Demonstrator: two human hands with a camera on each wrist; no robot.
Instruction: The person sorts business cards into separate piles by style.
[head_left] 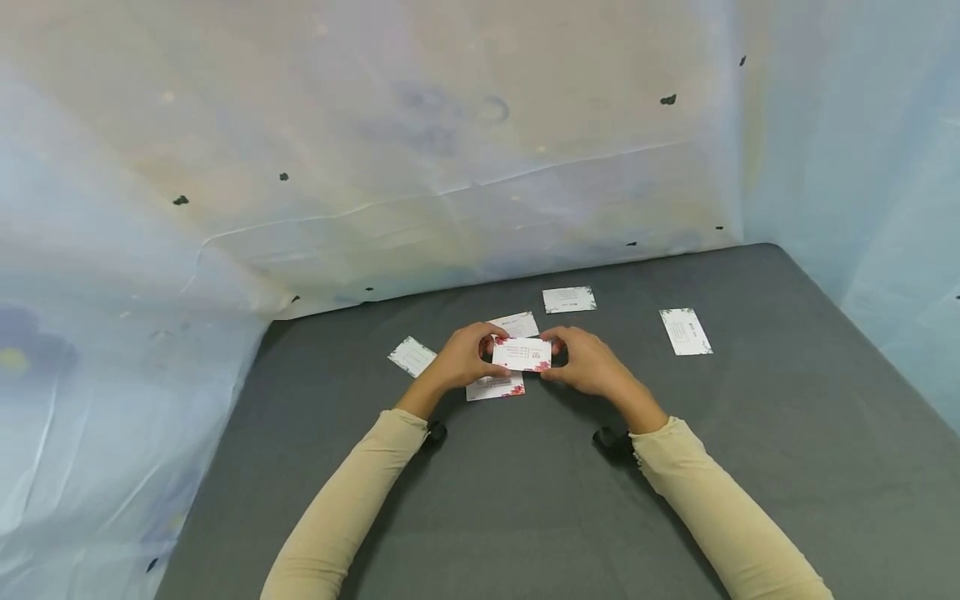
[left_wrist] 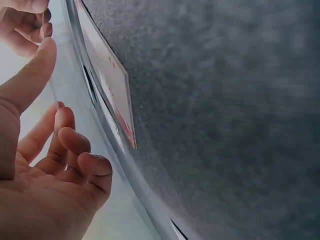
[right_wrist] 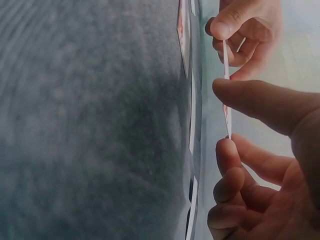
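Both hands hold up a white printed card (head_left: 522, 354) with red flowers at its corners, lifted above the grey cloth. My left hand (head_left: 467, 358) pinches its left end between thumb and fingers, and my right hand (head_left: 588, 362) pinches the right end the same way. In the right wrist view the card (right_wrist: 227, 122) shows edge-on between thumb and fingertip. Just below the held card lies another red-flowered card (head_left: 495, 388), partly covered in the head view. Behind the hands a further white card (head_left: 521, 323) is partly hidden.
A card (head_left: 413, 357) lies left of the left hand, partly behind it. Two more, one at the back (head_left: 569, 300) and one at the right (head_left: 686, 332), lie on the grey-covered table (head_left: 510, 517). A pale patterned sheet (head_left: 420, 167) hangs around the table's far edge.
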